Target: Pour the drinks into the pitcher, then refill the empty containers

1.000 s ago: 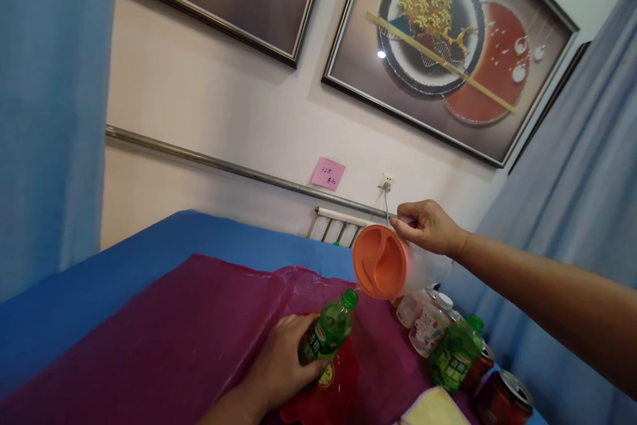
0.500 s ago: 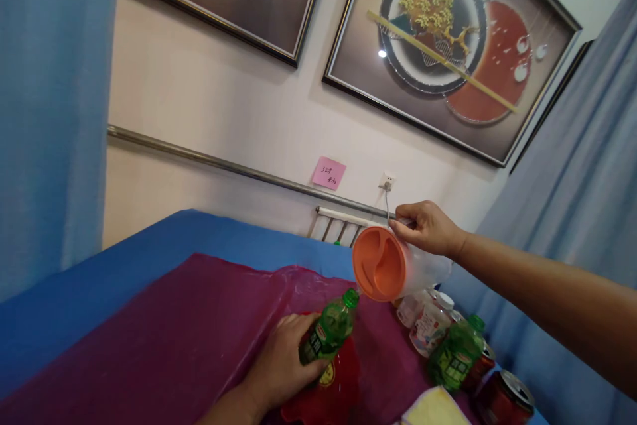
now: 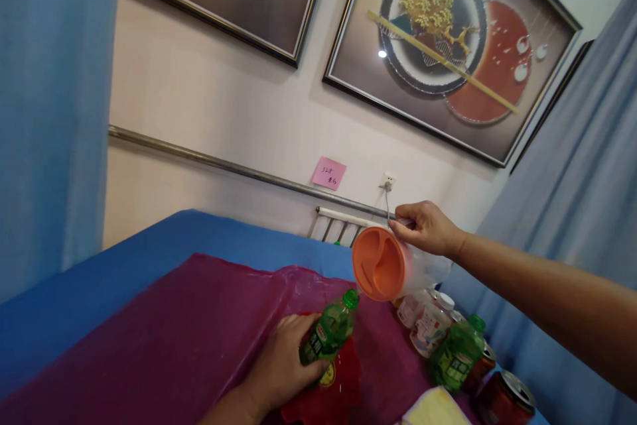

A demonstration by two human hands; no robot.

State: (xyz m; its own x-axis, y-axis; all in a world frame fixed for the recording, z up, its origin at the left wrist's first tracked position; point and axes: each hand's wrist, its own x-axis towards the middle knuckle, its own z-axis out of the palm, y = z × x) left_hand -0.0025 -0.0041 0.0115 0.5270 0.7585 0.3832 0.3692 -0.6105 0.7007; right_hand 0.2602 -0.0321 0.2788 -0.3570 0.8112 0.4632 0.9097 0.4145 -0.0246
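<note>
Green plastic bottle (image 3: 332, 327): positioned at lower centre of the frame, leaning with its neck toward the right. Left hand (image 3: 283, 355): wrapped around the bottle body. Right hand (image 3: 425, 229): closed on the handle of a translucent jug (image 3: 423, 271), right of centre. The jug is tipped sideways; its orange lid (image 3: 379, 264) faces the camera, its lower edge near the bottle's neck. Whether liquid is flowing cannot be determined. Red item (image 3: 341, 385): beneath the bottle, on purple sheeting (image 3: 164, 339). Dark red can (image 3: 502, 400): lower right.
</note>
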